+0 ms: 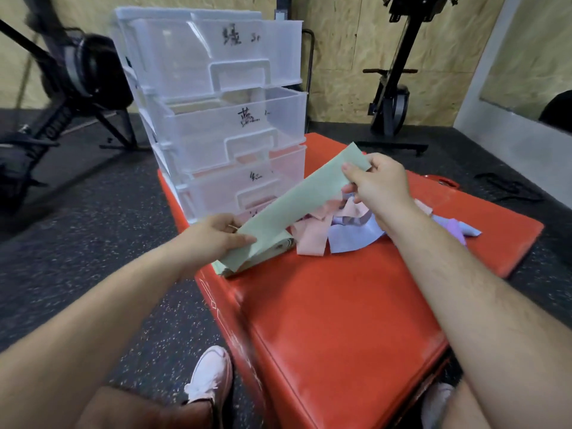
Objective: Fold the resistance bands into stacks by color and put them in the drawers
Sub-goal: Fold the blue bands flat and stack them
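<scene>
The pale green flat rubber resistance band [297, 205] runs straight across the middle of the frame, from lower left to upper right. The left hand [216, 236] pinches its lower end above folded green layers [266, 253] that lie on the smooth red vinyl pad [325, 320]. The right hand [377, 187] pinches the upper end between thumb and fingers. Just behind, a loose tangle of pink and lilac bands [340, 230] lies on the pad, partly hidden by the right forearm. The translucent plastic drawer tower [216, 119], with handwritten labels, stands at upper centre. Black speckled rubber floor [93, 227] surrounds the pad.
</scene>
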The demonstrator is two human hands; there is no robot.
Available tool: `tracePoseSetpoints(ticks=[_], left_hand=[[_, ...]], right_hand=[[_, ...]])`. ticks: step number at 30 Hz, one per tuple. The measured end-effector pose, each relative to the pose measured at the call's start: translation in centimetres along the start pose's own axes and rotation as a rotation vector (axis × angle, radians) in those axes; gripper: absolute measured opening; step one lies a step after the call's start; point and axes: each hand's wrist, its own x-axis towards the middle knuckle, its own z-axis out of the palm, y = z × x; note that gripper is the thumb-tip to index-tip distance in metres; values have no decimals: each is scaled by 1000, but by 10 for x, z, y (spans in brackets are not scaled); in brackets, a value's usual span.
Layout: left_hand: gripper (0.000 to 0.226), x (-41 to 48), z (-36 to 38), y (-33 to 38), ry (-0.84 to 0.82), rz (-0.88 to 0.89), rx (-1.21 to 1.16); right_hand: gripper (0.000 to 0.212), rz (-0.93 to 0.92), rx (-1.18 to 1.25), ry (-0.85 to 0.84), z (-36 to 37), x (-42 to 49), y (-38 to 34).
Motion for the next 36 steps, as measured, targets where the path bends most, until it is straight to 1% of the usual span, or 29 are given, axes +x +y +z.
tracePoseSetpoints(ticks=[1,2,4,5,7,9,12,15,17,19,21,23,25,28,31,34,36], left_hand=[[16,1,-5,1,69,29,24],[15,4,-9,1,149,70,123],[14,6,-12,3,277,157,423],[16,6,-11,4,298,185,523],[23,9,-9,3,275,226,579],[20,13,-4,0,253,258,583],[15,23,1,-10,240,341,704],[8,32,5,-20,229,385,797],[11,36,10,-25,216,393,924],[16,37,18,-30,230,416,1103],[19,37,26,-37,294,511,1273],[22,38,35,-43,288,641,1291],[26,43,40,-49,220,674,1259],[25,45,39,-53,170,557,1227],[28,40,32,-56,177,451,1249],[18,30,25,-58,237,473,1265],[12,26,22,-62,259,484,1264]], right_hand=[[10,34,-6,-19,5,1,2],[10,64,-8,-30,10,2,4],[15,97,-21,-22,19,6,9],[20,100,-32,-7,23,8,11],[30,93,-52,30,30,13,17],[36,90,-90,47,35,17,24],[32,107,-154,35,43,25,37],[30,114,-206,-9,49,34,49],[32,116,-236,-31,52,38,53],[31,108,-256,-71,54,39,57],[30,97,-296,-117,54,39,60],[28,92,-322,-155,56,40,64],[25,84,-333,-187,57,39,67],[30,48,-374,-205,56,37,66],[34,-17,-483,-213,52,35,63],[30,-50,-537,-265,51,33,63],[23,-85,-653,-310,54,30,67]])
